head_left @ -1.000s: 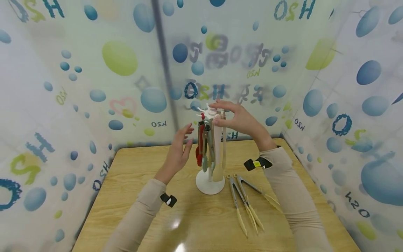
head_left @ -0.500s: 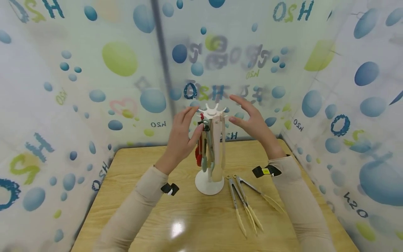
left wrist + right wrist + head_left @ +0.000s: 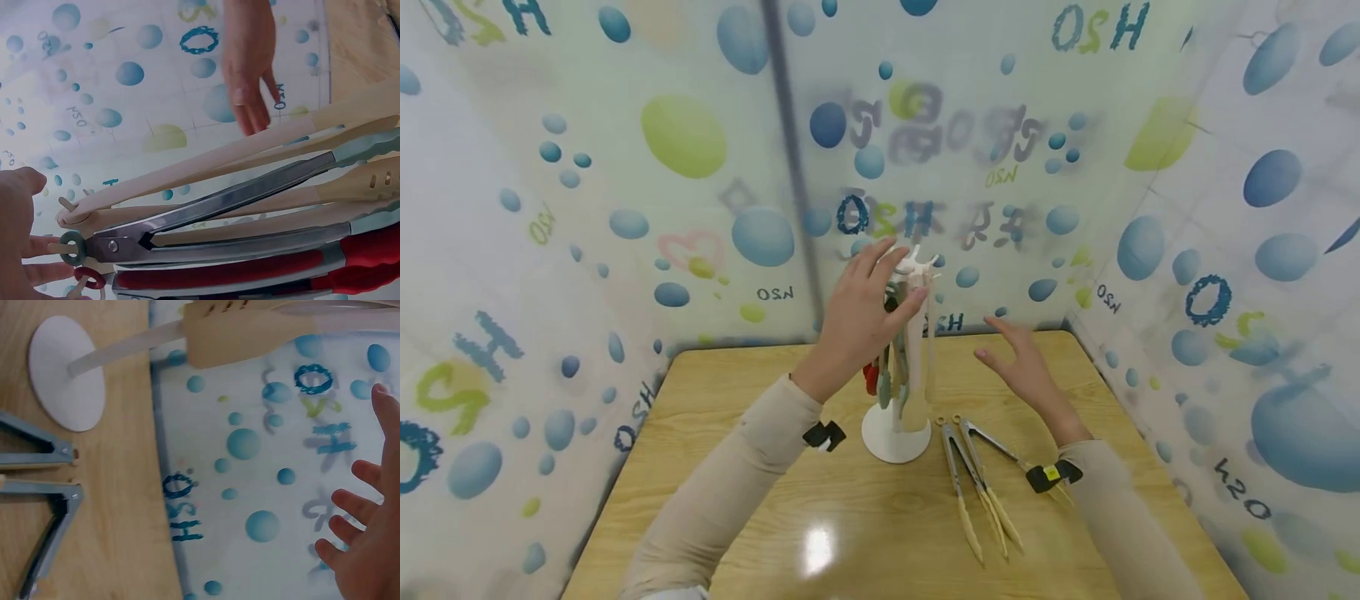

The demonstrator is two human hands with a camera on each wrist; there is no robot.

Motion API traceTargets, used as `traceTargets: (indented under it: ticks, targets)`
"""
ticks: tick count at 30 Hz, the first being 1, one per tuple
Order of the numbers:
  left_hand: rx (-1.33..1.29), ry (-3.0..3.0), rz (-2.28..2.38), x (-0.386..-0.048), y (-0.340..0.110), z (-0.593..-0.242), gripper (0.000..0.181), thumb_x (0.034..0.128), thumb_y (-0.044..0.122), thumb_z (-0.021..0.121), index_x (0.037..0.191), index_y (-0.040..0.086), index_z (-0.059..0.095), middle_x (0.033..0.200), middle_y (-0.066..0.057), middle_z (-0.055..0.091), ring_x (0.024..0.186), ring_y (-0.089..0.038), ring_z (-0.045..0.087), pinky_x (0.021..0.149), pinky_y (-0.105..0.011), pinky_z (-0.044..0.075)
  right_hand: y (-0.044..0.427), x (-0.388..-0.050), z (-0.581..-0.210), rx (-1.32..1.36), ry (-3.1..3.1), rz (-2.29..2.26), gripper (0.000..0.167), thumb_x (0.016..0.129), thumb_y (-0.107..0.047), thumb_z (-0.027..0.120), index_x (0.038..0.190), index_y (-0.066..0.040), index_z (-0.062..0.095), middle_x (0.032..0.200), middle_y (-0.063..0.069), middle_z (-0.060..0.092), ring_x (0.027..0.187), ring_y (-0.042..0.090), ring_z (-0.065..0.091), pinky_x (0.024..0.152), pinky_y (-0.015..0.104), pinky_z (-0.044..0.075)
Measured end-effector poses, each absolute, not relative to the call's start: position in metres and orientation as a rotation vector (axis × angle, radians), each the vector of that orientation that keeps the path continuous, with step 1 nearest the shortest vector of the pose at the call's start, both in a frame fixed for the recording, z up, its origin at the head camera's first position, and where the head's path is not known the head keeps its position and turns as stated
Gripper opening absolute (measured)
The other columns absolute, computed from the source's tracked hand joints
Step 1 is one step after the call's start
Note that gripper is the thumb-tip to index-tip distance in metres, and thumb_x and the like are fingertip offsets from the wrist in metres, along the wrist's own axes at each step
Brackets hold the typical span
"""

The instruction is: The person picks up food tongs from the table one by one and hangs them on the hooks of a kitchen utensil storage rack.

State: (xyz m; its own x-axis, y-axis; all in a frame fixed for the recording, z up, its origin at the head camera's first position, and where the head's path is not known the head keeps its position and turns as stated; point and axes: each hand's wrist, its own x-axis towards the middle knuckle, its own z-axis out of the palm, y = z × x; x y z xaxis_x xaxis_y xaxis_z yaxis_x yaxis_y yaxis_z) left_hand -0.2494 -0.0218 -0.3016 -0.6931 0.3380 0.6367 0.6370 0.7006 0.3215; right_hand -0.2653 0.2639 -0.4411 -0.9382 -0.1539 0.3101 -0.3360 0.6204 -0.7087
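A white utensil stand [image 3: 896, 451] holds several hanging tools. Among these are green-tipped tongs [image 3: 228, 220], red tongs [image 3: 219, 270] and a beige slotted turner [image 3: 247, 334]. My left hand [image 3: 859, 321] is at the stand's hooked top, its fingers spread around the hooks; whether they touch is unclear. It hides part of the red tongs in the head view. To the right of the stand, my right hand [image 3: 1024, 367] is in the air with spread fingers and holds nothing.
Two metal tongs with pale yellow tips lie on the wooden table right of the stand: nearer tongs [image 3: 957, 471] and farther tongs [image 3: 997, 440], partly behind the right wrist. A patterned curtain [image 3: 760, 167] surrounds the table's back and sides.
My right hand has left the stand's top, moving right and down. My left hand has moved up and right to the hooks. The tongs on the table have stayed put.
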Motion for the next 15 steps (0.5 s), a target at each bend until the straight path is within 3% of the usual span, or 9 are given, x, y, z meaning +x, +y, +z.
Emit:
traceTargets:
  ticks: [4,15]
  targets:
    - [-0.724,-2.359,-0.726,-0.248,-0.019,-0.301,0.060,0.0967,0.045,0.060,0.146,0.014,0.047,0.155,-0.009,0.042,0.140,-0.031,0.045,0.115,-0.049,0.041,0.272,-0.260,-0.477,0.335,-2.677,1.218,0.070,0.094,-0.043,0.065,0.151,-0.010,0.040,0.157,0.019,0.038,0.146,0.043,0.030,0.117,0.065,0.023]
    - [-0.613,-2.406,-0.676,-0.247,-0.013,-0.298,0.060,0.0943,0.051,0.061,0.142,0.014,0.053,0.152,-0.010,0.046,0.140,-0.032,0.045,0.116,-0.047,0.039,0.275,-0.236,-0.545,0.330,-2.826,1.169,0.071,0.093,-0.044,0.066,0.148,-0.004,0.044,0.153,0.026,0.041,0.142,0.049,0.034,0.112,0.069,0.029]
